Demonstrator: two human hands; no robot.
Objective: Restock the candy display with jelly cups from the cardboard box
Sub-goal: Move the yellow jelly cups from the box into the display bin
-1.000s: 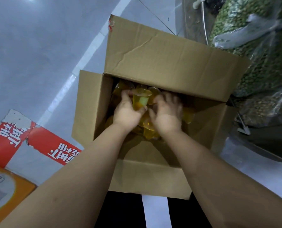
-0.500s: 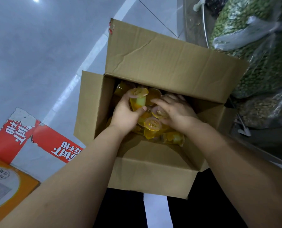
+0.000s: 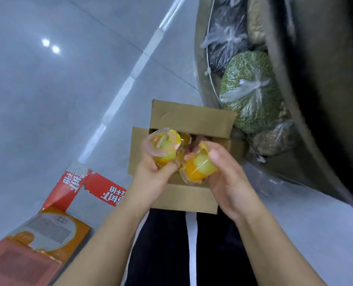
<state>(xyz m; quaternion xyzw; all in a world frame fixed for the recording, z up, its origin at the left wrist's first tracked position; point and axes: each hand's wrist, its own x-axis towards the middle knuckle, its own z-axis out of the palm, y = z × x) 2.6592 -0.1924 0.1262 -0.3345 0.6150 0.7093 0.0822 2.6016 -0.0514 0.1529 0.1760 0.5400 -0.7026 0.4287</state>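
An open brown cardboard box [image 3: 192, 118] stands on the grey floor in front of my legs, with more yellow jelly cups [image 3: 185, 138] dimly visible inside. My left hand [image 3: 151, 174] grips a yellow jelly cup [image 3: 163, 146] with its pink-rimmed lid facing up, held above the box's left side. My right hand [image 3: 227, 180] grips another yellow-orange jelly cup [image 3: 200, 168] lying on its side, just right of the first. The two cups nearly touch.
A red and orange flattened carton [image 3: 47, 228] lies on the floor at the lower left. On the right, a low metal shelf [image 3: 202, 83] holds clear bags of green beans [image 3: 252, 93] and dark and tan dried goods. Glossy grey tiles stretch to the left.
Both hands have come up out of the box, each with a jelly cup. The view has pulled back and up, so the box looks smaller.
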